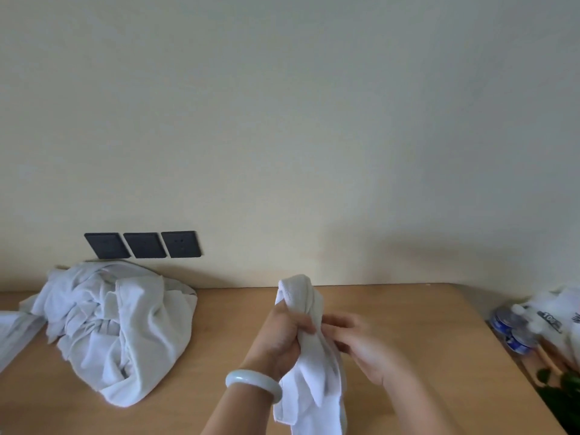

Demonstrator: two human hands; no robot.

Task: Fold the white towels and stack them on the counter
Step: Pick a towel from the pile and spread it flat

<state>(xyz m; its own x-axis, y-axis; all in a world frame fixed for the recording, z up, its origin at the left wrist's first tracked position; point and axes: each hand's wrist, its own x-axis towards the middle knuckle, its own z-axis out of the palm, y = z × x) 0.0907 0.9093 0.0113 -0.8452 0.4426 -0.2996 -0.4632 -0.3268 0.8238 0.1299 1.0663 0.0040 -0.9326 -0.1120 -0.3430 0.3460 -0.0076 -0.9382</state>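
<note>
A bunched white towel [309, 365] hangs upright above the wooden counter [219, 324]. My left hand [282, 334], with a pale bangle on its wrist, grips the towel near its top. My right hand [364, 346] is blurred and pinches the towel's right side at mid-height. The towel's lower end drops out of the bottom of the frame. A heap of crumpled white towels [113, 324] lies on the counter at the left, against the wall.
Three dark wall sockets [142, 244] sit on the wall above the heap. Past the counter's right edge are water bottles [514, 328], white packaging [561, 312] and green leaves [558, 387]. Bare wood shows between the heap and my hands.
</note>
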